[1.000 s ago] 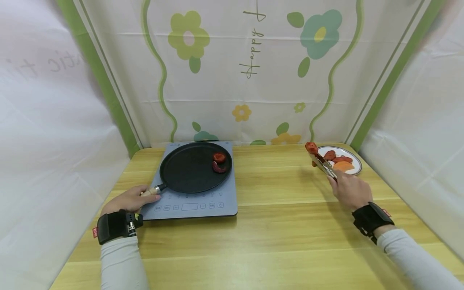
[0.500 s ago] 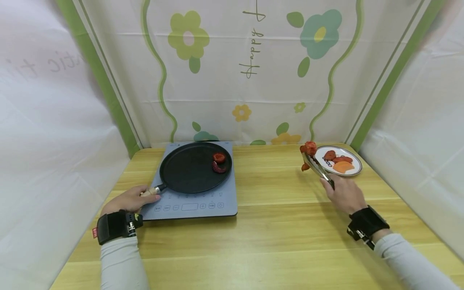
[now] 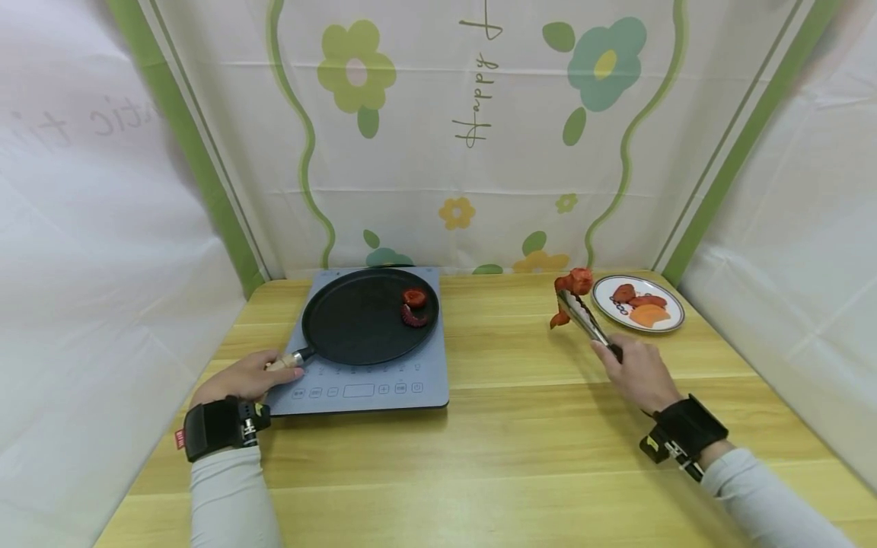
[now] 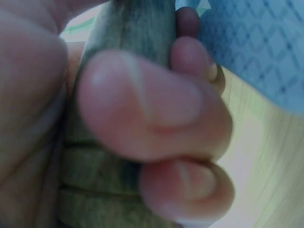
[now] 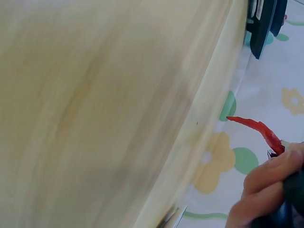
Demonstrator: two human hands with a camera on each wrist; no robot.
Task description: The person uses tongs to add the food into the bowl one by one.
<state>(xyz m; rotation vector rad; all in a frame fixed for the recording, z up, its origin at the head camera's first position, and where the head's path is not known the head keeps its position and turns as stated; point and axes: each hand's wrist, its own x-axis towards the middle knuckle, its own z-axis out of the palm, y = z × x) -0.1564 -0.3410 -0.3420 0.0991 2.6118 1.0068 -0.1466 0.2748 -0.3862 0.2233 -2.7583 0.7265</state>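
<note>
Left hand [image 3: 243, 378] lay low at the near left, fingers [image 4: 147, 107] and thumb curled tight around a handle, forearm in a grey sleeve running straight back toward the body, black wrist strap on. Right hand [image 3: 633, 371] was raised and extended forward on the right side, fingers [image 5: 266, 183] wrapped in a closed grip on a pair of tongs, wrist angled up and inward, black strap and grey sleeve trailing off to the lower right.

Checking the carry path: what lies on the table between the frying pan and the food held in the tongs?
Head view: only bare wooden table and the induction cooktop edge separate the frying pan from the red food piece in the tongs.
</note>
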